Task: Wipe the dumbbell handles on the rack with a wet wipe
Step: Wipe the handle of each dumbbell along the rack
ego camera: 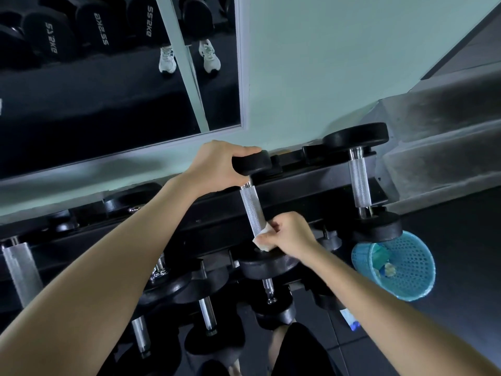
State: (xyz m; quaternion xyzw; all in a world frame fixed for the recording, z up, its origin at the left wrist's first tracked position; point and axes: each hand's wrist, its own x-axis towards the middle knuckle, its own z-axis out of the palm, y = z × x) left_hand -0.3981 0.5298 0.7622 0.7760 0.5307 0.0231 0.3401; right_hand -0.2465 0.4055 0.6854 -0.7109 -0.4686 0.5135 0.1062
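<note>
Head view. Pale green painted wall across the upper centre of the frame, with a framed wall mirror at upper left reflecting black dumbbell heads and a pair of white trainers. Grey concrete steps at right. Dark floor below them, bearing a blue perforated plastic basket at lower right with scraps inside. Long black metal dumbbell rack running across the middle, loaded in tiers.

At centre, lying across the top tier, a black round-headed dumbbell with a silver knurled steel handle. Far head clasped by the left hand, fingers curled over its top edge. White wet wipe wrapped round the near end of the handle, just above the near head, pinched there by the right hand with thumb and curled fingers. Handle bare and bright above the wipe. Similar second dumbbell just to the right, untouched.
</note>
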